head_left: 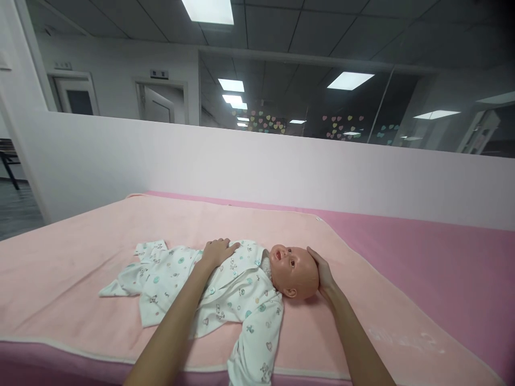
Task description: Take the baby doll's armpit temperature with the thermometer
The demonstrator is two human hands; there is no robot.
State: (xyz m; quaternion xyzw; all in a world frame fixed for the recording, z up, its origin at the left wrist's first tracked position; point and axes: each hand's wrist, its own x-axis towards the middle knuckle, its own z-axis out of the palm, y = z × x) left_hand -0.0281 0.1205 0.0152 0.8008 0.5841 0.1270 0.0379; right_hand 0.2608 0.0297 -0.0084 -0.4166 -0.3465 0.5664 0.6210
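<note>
A baby doll [295, 271] lies on its back across the peach blanket [100, 230], its head to the right and its face turned up. It wears a white printed top [241, 289] and matching trousers [173, 273]. My left hand [219, 251] rests with its fingers stretched over the doll's belly. Against the crown of the doll's head, my right hand [322, 271] is cupped, with the thumb or a finger reaching over the top. Part of the right hand's fingers is hidden behind the head. One sleeve hangs toward the front edge.
The blanket covers a pink mat [454, 257] that shows at the right and back. Behind it stands a low white wall [257, 166] with a glass window [306, 102] above. A dark-legged piece of furniture [10, 158] stands at far left.
</note>
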